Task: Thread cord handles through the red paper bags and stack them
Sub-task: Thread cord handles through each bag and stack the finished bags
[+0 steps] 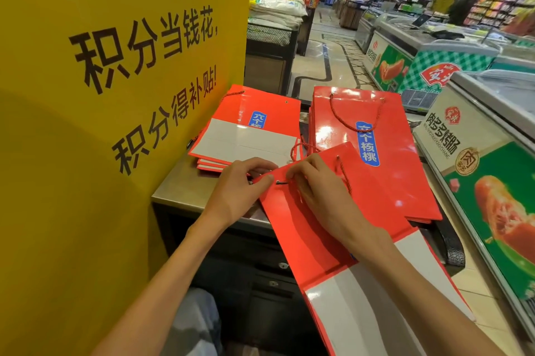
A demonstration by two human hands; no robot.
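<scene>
A flat red paper bag point(373, 210) lies tilted across the near edge of the steel counter point(173, 184), hanging toward me. My left hand point(240, 184) pinches its top corner. My right hand point(315, 182) holds the dark tip of a red cord point(346, 176) at the eyelet beside that corner; the cord's other end sits in the second hole. Behind on the right lies a stack of red bags point(405, 135) with a cord handle on top. At the back left is another stack of red bags point(260, 112), folded white bottoms up.
A tall yellow sign board point(101, 95) stands close on the left. Chest freezers point(477, 153) line the right side, with a shop aisle behind. A few loose red cords point(298, 150) lie between the two stacks. A person stands far off at the back.
</scene>
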